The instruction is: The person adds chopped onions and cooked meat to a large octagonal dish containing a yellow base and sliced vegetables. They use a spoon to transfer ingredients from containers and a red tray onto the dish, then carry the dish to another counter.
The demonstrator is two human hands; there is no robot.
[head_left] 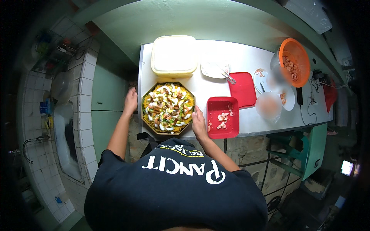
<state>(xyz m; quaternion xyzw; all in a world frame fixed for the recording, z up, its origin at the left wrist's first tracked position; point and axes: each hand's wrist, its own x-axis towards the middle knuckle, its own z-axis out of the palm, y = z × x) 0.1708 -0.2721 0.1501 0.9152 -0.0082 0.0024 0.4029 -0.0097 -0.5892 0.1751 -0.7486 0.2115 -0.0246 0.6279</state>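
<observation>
An octagonal tray (168, 133) sits at the table's left end, full of yellow noodles (146, 103) topped with sliced boiled egg, shrimp, browned bits and chopped greens. My left hand (131, 101) is just off the tray's left side, fingers stretched out and holding nothing. Along the tray's right side lies my right hand (199, 124), its fingers straight and close against the rim; whether they touch it I cannot tell. Right of that hand stands a red rectangular container (230, 131) with several shrimp pieces (222, 116) inside.
Behind the tray is a lidded cream container (174, 57). A white dish (210, 66) with tongs (229, 77) stands by a red lid (245, 89). Farther right are plates (288, 101), blurred clear bowls (268, 106) and an orange basin (284, 49) of shrimp. A green stool (298, 148) stands below.
</observation>
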